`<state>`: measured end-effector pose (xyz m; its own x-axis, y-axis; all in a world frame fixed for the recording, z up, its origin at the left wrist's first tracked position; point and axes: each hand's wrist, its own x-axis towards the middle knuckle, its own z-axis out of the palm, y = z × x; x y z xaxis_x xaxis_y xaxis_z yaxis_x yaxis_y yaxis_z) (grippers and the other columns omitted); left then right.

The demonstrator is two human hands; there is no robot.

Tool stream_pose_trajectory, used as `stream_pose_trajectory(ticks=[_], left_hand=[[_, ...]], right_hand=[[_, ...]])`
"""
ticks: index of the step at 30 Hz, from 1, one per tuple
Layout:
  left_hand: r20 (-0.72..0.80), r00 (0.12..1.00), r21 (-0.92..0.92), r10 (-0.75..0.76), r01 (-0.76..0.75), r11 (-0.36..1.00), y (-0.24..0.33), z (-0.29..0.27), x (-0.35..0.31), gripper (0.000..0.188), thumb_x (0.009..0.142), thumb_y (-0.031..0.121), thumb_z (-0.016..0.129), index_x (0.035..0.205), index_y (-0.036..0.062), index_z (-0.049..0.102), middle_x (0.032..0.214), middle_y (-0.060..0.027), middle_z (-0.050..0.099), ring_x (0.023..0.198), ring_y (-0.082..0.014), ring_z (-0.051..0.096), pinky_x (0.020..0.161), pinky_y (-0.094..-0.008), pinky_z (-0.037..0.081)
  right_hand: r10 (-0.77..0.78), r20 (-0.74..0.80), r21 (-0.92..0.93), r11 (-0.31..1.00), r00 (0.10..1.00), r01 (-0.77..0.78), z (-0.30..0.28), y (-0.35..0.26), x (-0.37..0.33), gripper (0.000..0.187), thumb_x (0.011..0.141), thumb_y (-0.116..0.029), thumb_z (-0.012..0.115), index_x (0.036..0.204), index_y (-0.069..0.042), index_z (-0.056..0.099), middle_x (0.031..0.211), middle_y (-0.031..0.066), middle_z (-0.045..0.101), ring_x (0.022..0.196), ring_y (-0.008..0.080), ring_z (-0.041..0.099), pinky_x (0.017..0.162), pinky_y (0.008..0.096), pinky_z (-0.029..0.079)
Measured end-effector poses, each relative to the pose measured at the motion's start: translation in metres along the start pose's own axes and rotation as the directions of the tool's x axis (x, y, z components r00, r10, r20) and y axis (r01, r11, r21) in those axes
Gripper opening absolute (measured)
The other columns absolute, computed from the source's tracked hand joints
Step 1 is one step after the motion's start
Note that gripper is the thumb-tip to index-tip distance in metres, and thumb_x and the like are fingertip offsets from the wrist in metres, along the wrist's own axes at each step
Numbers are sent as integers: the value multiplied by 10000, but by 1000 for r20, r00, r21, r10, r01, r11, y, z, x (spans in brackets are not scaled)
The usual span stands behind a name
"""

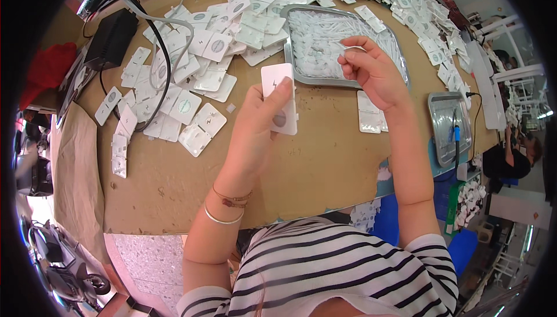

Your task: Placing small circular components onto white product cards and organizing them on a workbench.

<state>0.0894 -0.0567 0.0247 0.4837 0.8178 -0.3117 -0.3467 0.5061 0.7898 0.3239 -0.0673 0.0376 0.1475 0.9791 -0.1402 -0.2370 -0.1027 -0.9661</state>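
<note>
Over brown tabletop (325,160), our left hand (255,111) is clamping a white panel (288,108) beside the metal tray (325,82), while our right hand (371,70) is hovering above it, fingers pinched, on what we cannot tell. We are judging the panel light, stiff and smooth, best gripped by its edges, sparing the tabs (297,117); we are seeing a bolt mark (275,84) and grey disc (279,120), no legible brand.

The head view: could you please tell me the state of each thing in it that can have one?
Left hand: closed on a white plate.
White plate: held clear of the heap.
Right hand: fingers curled; whether it grips anything is unclear.
Large metal tray: filled with small whitish pieces.
Heaped white plates: loose, overlapping.
Small metal tray: a blue-gripped tool lies across it.
Grey cable: loosely looped.
</note>
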Motion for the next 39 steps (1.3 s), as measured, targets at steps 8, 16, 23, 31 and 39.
stream_pose_trajectory(ticks=[8,16,23,31,39], left_hand=[[415,908,-212,-57,158,965,-11,0,-2,447,892,387,513,1172,39,517,852,31,481,659,-61,410,612,-221,354],[332,943,-135,-17,65,989,-15,3,-4,509,911,440,419,1237,62,514,905,5,523,654,-101,466,629,-256,385],[326,945,-118,-6,47,992,-10,1,-1,545,923,457,382,1248,34,491,931,-38,550,647,-138,521,637,-292,428],[361,932,-120,-35,84,989,-16,2,-3,517,934,460,374,1205,37,492,950,-69,566,665,-149,546,627,-294,447],[280,959,-8,-50,54,999,-12,11,-2,589,970,482,314,1164,-38,509,1027,-133,603,809,-185,627,708,-321,534]], right_hand=[[-115,-51,-247,964,992,99,44,12,-47,172,845,-7,579,1001,-6,651,874,53,643,782,94,595,721,236,477],[-515,53,-786,506,855,354,59,28,-51,132,830,-13,606,950,-11,661,866,55,664,746,119,626,663,243,494],[-231,-144,-552,826,962,116,55,24,-51,203,848,-21,603,1044,-38,653,870,63,665,762,137,630,679,247,493],[-591,92,-774,464,802,430,56,32,-55,185,827,14,611,994,-41,669,849,46,660,789,132,627,698,245,492],[-359,-172,-356,891,917,282,57,31,-61,58,781,-32,657,838,-37,662,892,47,652,744,126,606,647,247,467]])
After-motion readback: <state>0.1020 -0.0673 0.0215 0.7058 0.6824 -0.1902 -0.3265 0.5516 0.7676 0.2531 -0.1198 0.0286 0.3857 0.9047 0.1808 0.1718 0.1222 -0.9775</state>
